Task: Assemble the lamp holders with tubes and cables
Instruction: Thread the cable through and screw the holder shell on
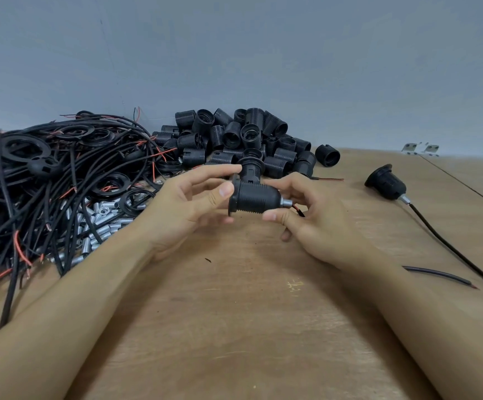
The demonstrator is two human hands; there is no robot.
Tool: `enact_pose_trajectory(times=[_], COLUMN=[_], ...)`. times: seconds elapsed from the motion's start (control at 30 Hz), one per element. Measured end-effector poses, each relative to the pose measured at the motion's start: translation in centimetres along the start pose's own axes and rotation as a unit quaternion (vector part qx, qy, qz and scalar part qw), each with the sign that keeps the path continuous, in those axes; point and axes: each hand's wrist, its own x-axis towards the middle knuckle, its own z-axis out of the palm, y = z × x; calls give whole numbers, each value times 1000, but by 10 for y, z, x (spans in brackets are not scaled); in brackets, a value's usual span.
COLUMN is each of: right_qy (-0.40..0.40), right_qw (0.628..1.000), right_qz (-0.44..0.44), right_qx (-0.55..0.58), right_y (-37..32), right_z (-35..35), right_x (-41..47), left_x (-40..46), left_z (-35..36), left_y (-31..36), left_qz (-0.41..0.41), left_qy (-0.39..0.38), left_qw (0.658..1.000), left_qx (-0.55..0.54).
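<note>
Above the brown wooden worktop, the left hand grips the flanged end of a black ribbed plastic lamp holder, fingers curled round it. The holder lies horizontal, its short silver metal tube pointing right, where the right hand pinches the red-and-black cable.

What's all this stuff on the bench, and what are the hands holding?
Cables: a tangled heap, black with red ends, far left.
Rings: several, black, among the cables.
Metal tubes: many, silver, beside the cables.
Loose lamp holders: a pile, black, middle back.
Finished lamp holder: one, black with cable, right.
Spare cable: one, black, near right.
Brackets: two, silver, far right.
Table: one, brown wood.
Held lamp holder: one, black, centre.
Left hand: holds its flange.
Right hand: pinches wire at its tube end.
</note>
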Motion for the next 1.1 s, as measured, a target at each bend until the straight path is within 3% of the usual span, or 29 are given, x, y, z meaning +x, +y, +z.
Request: enact_pose_trajectory(times=[0.13, 0.33, 0.53, 0.7, 0.8, 0.9, 1.1], right_qy=[7, 3, -2, -4, -10, -10, -8], right_qw=[998, 998, 998, 999, 998, 998, 997], right_qz=[45, 43, 37, 39, 42, 42, 45], right_qx=[38, 39, 42, 37, 40, 55, 58], right_y=[-3, -4, -5, -2, -1, -2, -2], right_z=[1, 1, 3, 2, 1, -1, 0], right_x=[0, 1, 1, 2, 2, 3, 2], left_x=[-1, 0, 4, 5, 2, 3, 5], left_z=[-3, -5, -13, -1, 4, 1, 5], left_y=[3, 9, 8, 3, 5, 7, -1], left_qz=[30, 24, 38, 40, 87, 80, 55], left_qy=[-34, -41, 61, 48, 91, 145, 65], left_qw=[999, 993, 981, 997, 988, 979, 996], left_qx=[3, -107, -181, -38, -86, -115, 16])
